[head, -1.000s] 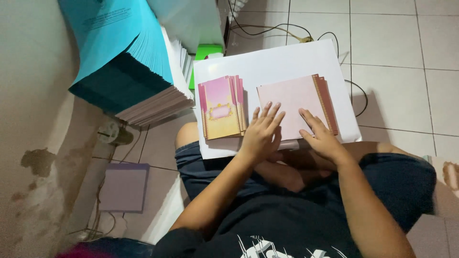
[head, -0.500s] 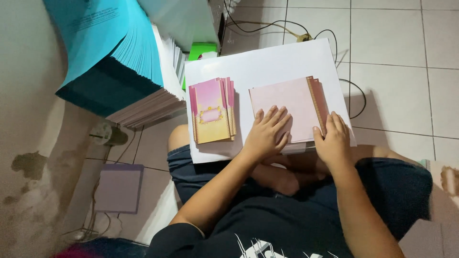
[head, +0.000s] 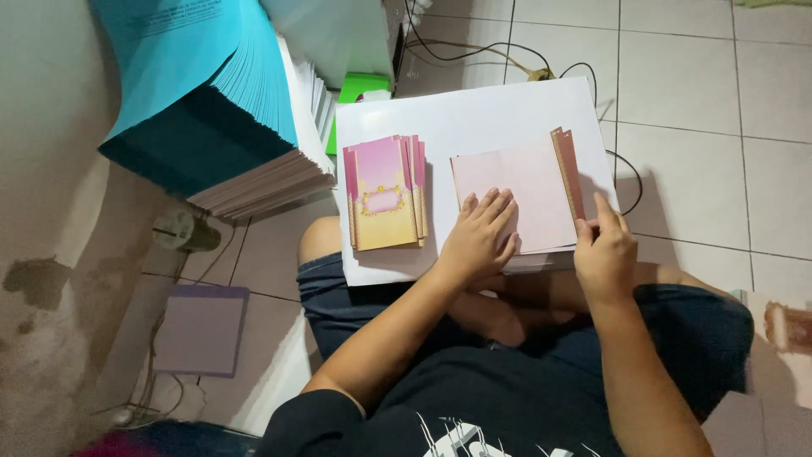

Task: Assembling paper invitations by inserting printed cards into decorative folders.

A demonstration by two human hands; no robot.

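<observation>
A white board [head: 474,110] rests on my lap. On it lies a pale pink card sheet [head: 524,195] with a brown-edged flap at its right side. My left hand [head: 478,241] presses flat on the sheet's near left part, fingers spread. My right hand [head: 605,250] pinches the sheet's near right edge by the flap. To the left sits a small stack of folded pink and yellow cards [head: 385,193].
A tall stack of turquoise and grey paper sheets [head: 203,101] stands at the left. A green object [head: 359,89] lies behind the board. Cables [head: 507,51] run over the tiled floor. A lilac flat box [head: 201,330] lies at the lower left.
My right hand slid from the middle of the pink sheet to its right edge. My left hand stayed pressed on the sheet. The flap now lies further folded at the right.
</observation>
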